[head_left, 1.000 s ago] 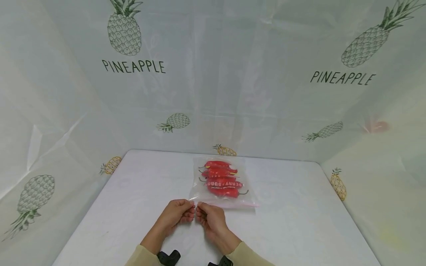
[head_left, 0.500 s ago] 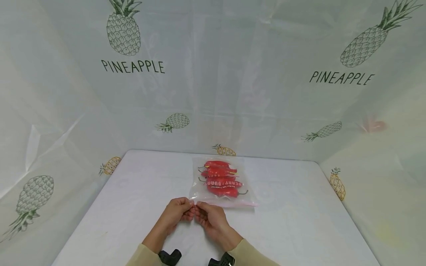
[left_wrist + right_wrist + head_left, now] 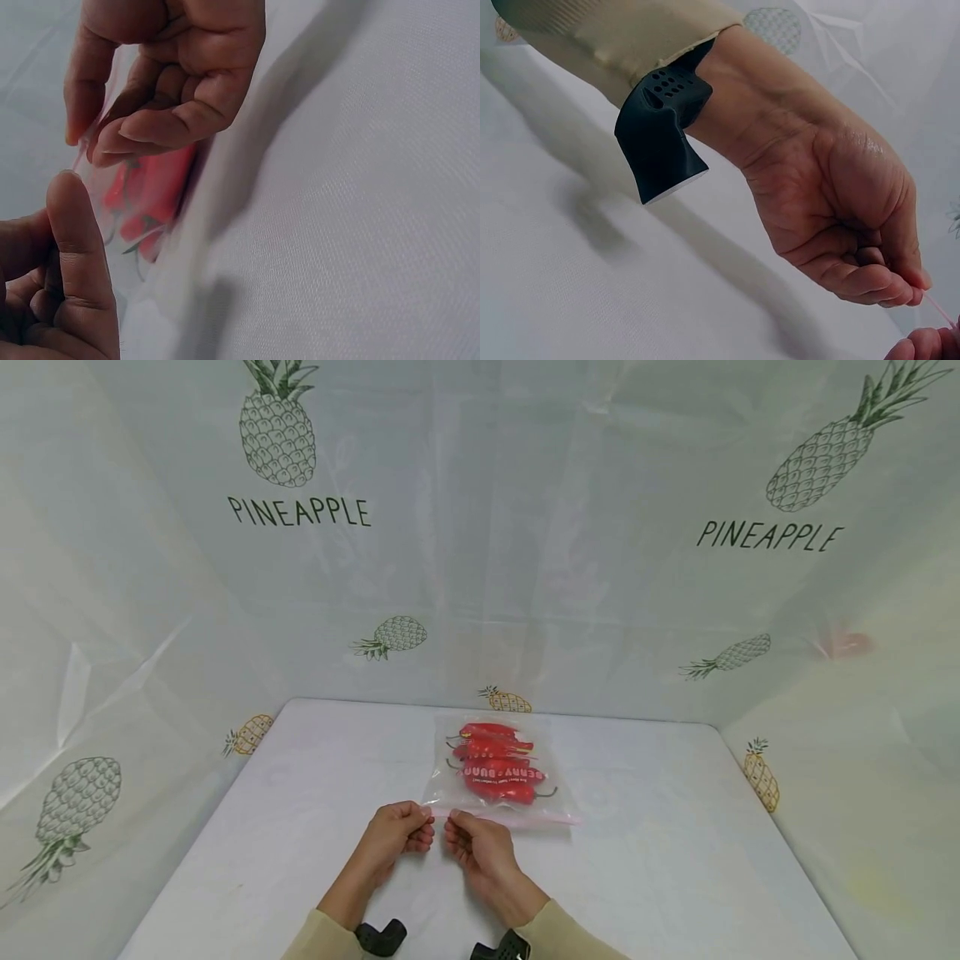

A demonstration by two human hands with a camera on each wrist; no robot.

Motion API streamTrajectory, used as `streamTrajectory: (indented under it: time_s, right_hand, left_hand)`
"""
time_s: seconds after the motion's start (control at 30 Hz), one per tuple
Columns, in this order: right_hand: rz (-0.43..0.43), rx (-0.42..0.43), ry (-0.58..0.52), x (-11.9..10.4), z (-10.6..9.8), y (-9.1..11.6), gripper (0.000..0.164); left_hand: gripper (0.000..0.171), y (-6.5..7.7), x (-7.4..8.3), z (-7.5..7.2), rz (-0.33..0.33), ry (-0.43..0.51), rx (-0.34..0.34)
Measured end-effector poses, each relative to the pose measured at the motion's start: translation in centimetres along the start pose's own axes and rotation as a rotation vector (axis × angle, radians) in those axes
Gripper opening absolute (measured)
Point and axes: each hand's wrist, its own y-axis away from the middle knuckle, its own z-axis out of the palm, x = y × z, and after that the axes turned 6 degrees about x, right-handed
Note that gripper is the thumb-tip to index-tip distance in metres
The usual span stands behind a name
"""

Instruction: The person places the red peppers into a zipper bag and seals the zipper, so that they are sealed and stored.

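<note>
A clear zip bag (image 3: 442,789) with a pink closure strip (image 3: 540,819) lies flat on the table, its mouth toward me. Inside are several red chili peppers (image 3: 498,793) with green stems, partly covered by white printed lettering. My left hand (image 3: 393,839) pinches the bag's pink edge at its left corner between thumb and index finger. Just to the right, my right hand (image 3: 482,852) pinches the same edge, a small gap apart. The left wrist view shows the right hand (image 3: 180,71) gripping the edge. In the right wrist view, a pink strip runs taut from the left hand (image 3: 840,202).
The white table (image 3: 675,827) ends at a back edge just behind the bag. Sheets printed with pineapples (image 3: 279,439) hang behind and at both sides. Black wrist cameras (image 3: 381,938) sit below the sleeves' cuffs.
The hands come together on the bag's left corner, then part slightly, the right hand shifting right along the pink edge. The bag stays nearly in place.
</note>
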Motion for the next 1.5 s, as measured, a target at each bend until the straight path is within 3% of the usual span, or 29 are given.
streamTrajectory:
  time_s: [0.6,0.97,1.3,1.5]
  right_hand:
    - [-0.034,0.076,-0.019,-0.2,-0.8,0.3,0.033]
    - [0.050,-0.046,-0.264,0.3,-1.6,-0.3,0.020]
    - [0.022,-0.024,-0.105,-0.2,-1.9,-0.4,0.030]
    - [-0.026,-0.002,-0.061,-0.5,-1.8,-0.3,0.027]
  left_hand:
    - [0.027,-0.1,0.2,-0.5,0.000,0.023,0.014]
    - [0.029,0.0,0.3,-0.5,-0.008,0.047,-0.014]
    - [0.029,0.0,0.4,-0.8,-0.010,0.019,-0.009]
    - [0.030,0.1,0.4,-0.6,-0.001,-0.003,0.003]
